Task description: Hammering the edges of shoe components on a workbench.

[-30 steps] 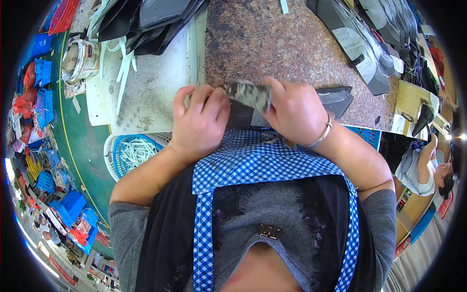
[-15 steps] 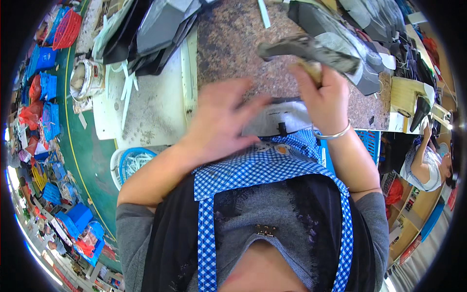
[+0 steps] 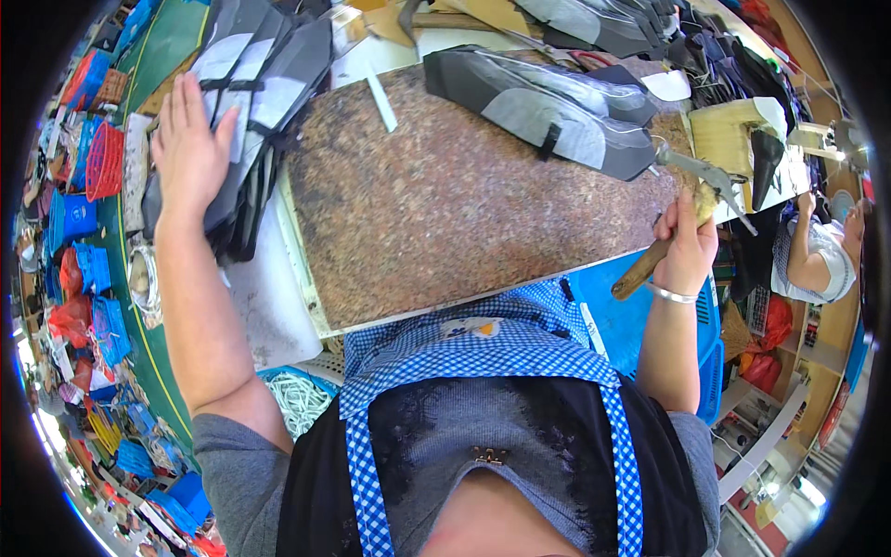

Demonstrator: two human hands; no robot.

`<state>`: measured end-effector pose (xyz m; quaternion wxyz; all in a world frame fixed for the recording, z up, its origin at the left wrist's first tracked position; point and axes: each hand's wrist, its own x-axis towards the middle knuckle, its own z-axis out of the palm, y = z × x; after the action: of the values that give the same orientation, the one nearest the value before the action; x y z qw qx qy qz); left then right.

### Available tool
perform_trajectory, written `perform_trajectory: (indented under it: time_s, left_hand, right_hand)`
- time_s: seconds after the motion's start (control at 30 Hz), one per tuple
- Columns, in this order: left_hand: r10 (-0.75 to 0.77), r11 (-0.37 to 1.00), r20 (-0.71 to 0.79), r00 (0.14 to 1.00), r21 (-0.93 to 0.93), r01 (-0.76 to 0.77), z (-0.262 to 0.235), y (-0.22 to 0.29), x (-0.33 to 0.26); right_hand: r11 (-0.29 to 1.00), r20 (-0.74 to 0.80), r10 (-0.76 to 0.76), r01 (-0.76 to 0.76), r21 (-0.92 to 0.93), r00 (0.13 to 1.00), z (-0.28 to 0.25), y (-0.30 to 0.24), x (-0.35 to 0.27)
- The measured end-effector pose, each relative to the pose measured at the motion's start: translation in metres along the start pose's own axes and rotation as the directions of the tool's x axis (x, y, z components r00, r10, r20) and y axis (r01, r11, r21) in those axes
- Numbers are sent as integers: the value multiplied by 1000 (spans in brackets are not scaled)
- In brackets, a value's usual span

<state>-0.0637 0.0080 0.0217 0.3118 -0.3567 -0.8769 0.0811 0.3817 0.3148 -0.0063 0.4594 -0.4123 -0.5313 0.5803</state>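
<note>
My left hand (image 3: 192,148) lies flat with fingers stretched over a pile of grey and black flat cut pieces (image 3: 264,88) at the left. These pieces overlap, and some carry short black straps. At the right edge of the slab, my right hand (image 3: 687,243) is wrapped round the wooden handle of a hammer (image 3: 635,272). Its metal head points up and to the right, clear of the pieces. Between my hands is a brown speckled stone slab (image 3: 445,195). A second stack of grey and black pieces (image 3: 557,116) rests on its far side.
A pale strip (image 3: 380,100) lies on the slab. Beyond it are scissors with red handles (image 3: 585,59). A yellowish block (image 3: 738,135) stands at the right. Below the table edge are a blue basket (image 3: 603,288) and a container of white strips (image 3: 295,401). Another person (image 3: 817,260) sits far right.
My left hand has moved from the near middle to the left pile. The light grey piece formerly beneath it is gone from the near edge. My right hand has carried the hammer right.
</note>
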Motion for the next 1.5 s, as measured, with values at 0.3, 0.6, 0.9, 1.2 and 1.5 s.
perform_trajectory:
  time_s: [0.3, 0.6, 0.9, 1.2, 1.5]
  left_hand:
    - [275, 354, -355, 893, -826, -438, -65, 195, 47]
    - [510, 341, -307, 803, -785, -517, -75, 308, 28]
    - [778, 64, -252, 575, -879, -472, -111, 256, -25]
    - [896, -24, -164, 414, -946, -324, -210, 153, -59]
    - [679, -37, 88, 729, -987, 154, -119, 161, -88]
  right_hand:
    - [406, 440, -130, 453, -794, 889, 49, -27, 88]
    - [364, 702, 55, 640, -676, 710, 95, -6, 125]
    - [167, 790, 1, 779, -605, 613, 116, -17, 113]
    - [-26, 790, -107, 792, -609, 604, 112, -6, 121]
    - [808, 717, 245, 271, -523, 653, 93, -37, 12]
